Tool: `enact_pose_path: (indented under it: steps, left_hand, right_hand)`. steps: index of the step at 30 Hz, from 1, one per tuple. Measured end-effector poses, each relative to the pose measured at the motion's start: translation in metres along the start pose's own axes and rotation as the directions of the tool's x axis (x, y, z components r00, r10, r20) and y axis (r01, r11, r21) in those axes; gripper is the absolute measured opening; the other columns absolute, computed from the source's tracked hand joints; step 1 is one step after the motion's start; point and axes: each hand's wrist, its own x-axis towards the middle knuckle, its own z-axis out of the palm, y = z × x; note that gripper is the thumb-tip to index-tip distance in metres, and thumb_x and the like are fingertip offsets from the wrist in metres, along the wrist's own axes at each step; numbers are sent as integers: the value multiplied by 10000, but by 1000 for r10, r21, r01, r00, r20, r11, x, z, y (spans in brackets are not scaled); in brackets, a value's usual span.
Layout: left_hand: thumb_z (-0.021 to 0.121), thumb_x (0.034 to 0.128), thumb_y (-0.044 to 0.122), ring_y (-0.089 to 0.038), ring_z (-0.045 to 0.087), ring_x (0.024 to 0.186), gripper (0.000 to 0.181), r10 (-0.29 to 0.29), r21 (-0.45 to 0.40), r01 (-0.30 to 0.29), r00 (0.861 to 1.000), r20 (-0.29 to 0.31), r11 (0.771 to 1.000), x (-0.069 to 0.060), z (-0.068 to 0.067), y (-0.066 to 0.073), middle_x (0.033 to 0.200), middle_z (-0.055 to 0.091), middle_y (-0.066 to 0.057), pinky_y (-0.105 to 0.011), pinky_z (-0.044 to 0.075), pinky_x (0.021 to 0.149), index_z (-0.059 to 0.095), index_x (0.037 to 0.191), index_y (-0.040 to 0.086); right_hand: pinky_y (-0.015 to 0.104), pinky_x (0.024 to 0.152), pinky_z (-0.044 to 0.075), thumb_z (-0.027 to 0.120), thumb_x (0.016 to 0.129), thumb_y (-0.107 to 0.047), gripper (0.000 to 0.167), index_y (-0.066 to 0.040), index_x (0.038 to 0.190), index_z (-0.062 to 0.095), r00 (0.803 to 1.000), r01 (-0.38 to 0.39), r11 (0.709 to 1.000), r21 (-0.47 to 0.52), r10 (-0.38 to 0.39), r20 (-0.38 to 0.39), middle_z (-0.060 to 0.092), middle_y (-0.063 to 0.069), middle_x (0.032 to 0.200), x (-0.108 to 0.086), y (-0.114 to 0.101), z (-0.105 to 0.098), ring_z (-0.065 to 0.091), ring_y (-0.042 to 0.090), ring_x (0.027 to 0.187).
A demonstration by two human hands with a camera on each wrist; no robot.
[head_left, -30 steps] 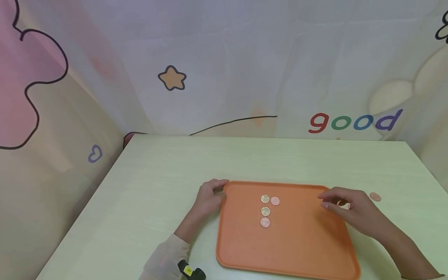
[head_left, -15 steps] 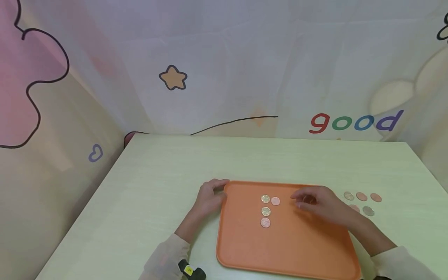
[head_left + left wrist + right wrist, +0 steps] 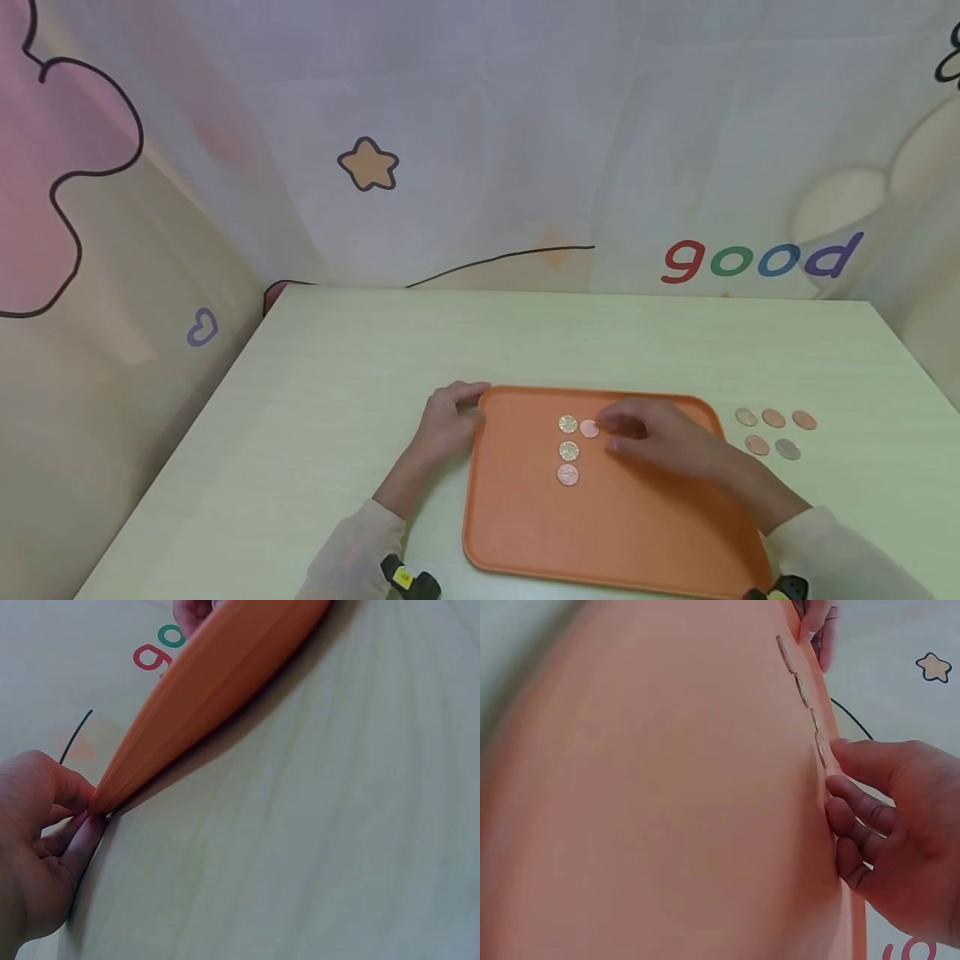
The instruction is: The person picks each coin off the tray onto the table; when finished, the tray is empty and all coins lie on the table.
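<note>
The left hand (image 3: 444,427) pinches the rear left corner of an orange tray (image 3: 525,533); the left wrist view shows its thumb and fingers (image 3: 79,791) on the rim. Over the tray's rear half, the right hand (image 3: 667,435) has its fingertips beside a pinkish coin (image 3: 589,428). Left of that coin lies a gold coin (image 3: 567,424), with another gold coin (image 3: 568,451) and a pinkish coin (image 3: 567,475) in line below. In the right wrist view the right hand's (image 3: 915,832) fingers are bent, thumb and fingertip apart; whether a coin is between them is hidden.
On the table right of the tray lie several coins in two rows, among them a silver coin (image 3: 787,449) and a copper coin (image 3: 805,420). A printed cloth backdrop (image 3: 480,150) stands behind the pale table (image 3: 360,350).
The right hand has moved left from the tray's right edge to beside the coins on it, uncovering the coins on the table. The left hand has stayed at the corner.
</note>
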Motion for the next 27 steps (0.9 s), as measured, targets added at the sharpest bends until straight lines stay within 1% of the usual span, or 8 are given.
enact_pose_path:
  steps: [1,5,8,11,14,17,22,27]
  left_hand:
    - [560,812,-37,-341,639,1191,513,-3,-1,3,1000,1,1000,0,0,0,1204,707,-175,-510,479,1058,670,1312,-5]
    - [558,812,-40,-349,633,1198,517,-7,4,7,1000,5,1000,-1,0,-1,1209,704,-180,-513,476,1062,666,1317,-5]
    - [559,811,-44,-353,635,1197,515,0,8,0,1000,0,1000,0,1,-2,1203,706,-182,-518,477,1061,669,1313,-7]
    - [563,818,-41,-346,640,1193,502,-1,-5,1,1000,-4,1000,0,1,-2,1201,709,-179,-511,479,1063,673,1306,-8]
    - [566,816,-33,-343,643,1191,499,3,-11,-3,1000,-5,1000,0,0,-1,1205,706,-179,-509,484,1058,672,1303,-16]
    - [566,814,-24,-339,642,1194,501,-2,-17,2,1000,-3,1000,0,0,-1,1207,706,-179,-504,486,1058,670,1304,-17]
    - [563,817,-20,-343,635,1205,500,-5,-19,5,1000,3,1000,0,-1,0,1212,706,-177,-512,478,1066,669,1305,-17]
    - [568,814,-20,-342,637,1200,502,-3,-15,3,1000,4,1000,0,-1,0,1212,704,-176,-511,480,1061,669,1306,-15]
  right_hand:
    - [205,858,542,745,912,-227,305,-85,1179,716,1000,-7,1000,-3,7,8,738,-2,1078,1,-1,0,607,31,940]
    - [207,831,523,739,915,-229,296,-85,1172,708,999,7,1000,-2,-7,38,711,-20,1022,6,-3,0,573,45,912]
    - [209,828,523,734,919,-226,305,-80,1185,701,999,-6,1000,-7,6,40,707,-11,1033,10,-3,1,574,75,921]
    - [216,837,532,739,916,-236,343,-68,1212,693,999,-35,999,-12,35,26,709,16,1072,12,-4,3,588,118,947]
    - [234,831,535,752,906,-256,380,-54,1222,690,999,-38,999,-20,38,4,705,33,1080,14,-5,4,594,138,952]
    - [245,829,532,773,887,-280,380,-77,1201,707,999,-39,998,-40,38,-18,703,14,1062,16,-4,5,594,130,942]
    - [237,804,519,795,866,-301,339,-132,1156,743,998,-41,996,-73,38,-44,714,-28,1044,19,0,8,585,94,915]
    - [223,771,510,801,860,-279,257,-174,1094,780,998,-22,998,-66,18,-64,709,-63,978,20,3,10,575,66,871]
